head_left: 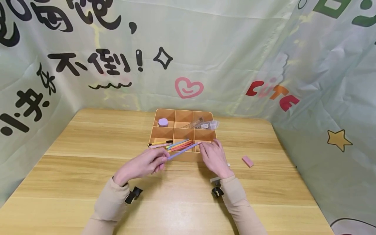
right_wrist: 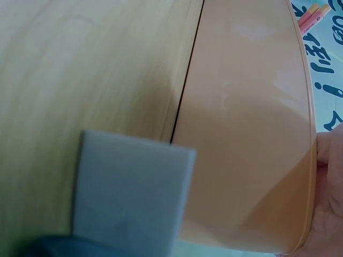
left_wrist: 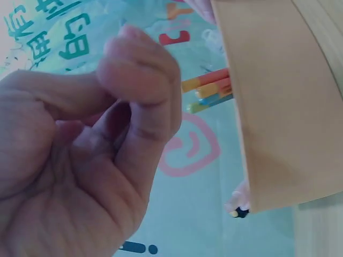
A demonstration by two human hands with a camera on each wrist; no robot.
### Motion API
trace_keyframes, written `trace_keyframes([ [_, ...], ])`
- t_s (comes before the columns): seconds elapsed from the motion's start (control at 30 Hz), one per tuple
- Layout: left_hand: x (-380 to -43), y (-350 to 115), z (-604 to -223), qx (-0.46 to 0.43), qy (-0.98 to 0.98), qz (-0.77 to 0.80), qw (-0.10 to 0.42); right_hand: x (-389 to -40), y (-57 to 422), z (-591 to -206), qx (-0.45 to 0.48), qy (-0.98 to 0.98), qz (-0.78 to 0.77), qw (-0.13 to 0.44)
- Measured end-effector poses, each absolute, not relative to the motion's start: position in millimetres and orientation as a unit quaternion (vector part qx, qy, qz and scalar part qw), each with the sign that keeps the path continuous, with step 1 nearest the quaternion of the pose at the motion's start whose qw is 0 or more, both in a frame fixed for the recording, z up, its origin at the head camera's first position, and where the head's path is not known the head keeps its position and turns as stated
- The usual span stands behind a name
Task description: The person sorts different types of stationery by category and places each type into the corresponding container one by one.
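Observation:
My left hand [head_left: 149,161] pinches the lower end of a slim purple-blue pen [head_left: 183,151], which slants up to the right over the front of a tan divided box [head_left: 188,157]. At the pen's upper end are the curled fingertips of my right hand [head_left: 212,155], close over the box's front right compartment. In the left wrist view the left hand [left_wrist: 128,107] shows thumb and fingers bent together, the pen hidden. Several coloured pens [head_left: 180,145] lean in the box's front compartments, beside a yellow and black pen [head_left: 160,143].
A purple lidded item [head_left: 163,122] sits in the back left compartment. Clear plastic pieces [head_left: 207,125] lean out of the back right one. On the table [head_left: 258,189], a pink eraser [head_left: 247,161] lies right of the box. A printed cloth [head_left: 223,65] hangs behind.

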State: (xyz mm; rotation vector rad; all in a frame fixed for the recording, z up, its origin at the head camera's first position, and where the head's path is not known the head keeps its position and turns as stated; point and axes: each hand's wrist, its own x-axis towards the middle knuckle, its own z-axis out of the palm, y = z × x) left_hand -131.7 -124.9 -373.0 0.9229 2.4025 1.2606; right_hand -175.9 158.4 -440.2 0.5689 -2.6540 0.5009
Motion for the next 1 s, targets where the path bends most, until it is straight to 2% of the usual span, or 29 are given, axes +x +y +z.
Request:
trace_keyframes([
  [0.13, -129, -125, -366, 0.299, 0.842, 0.441, 0.085, -176, 159, -440, 0.199, -0.945, 0.177, 0.188],
  [0.57, -120, -115, -352, 0.157, 0.805, 0.568, -0.064, -174, 160, -440, 0.195, -0.946, 0.181, 0.183],
  [0.87, -125, -111, -363, 0.175, 0.852, 0.437, -0.227, -174, 160, -439, 0.196, -0.947, 0.175, 0.181],
  [1.0, -127, -106, -369, 0.2, 0.862, 0.379, -0.27, -173, 159, -439, 0.196, -0.948, 0.176, 0.18],
])
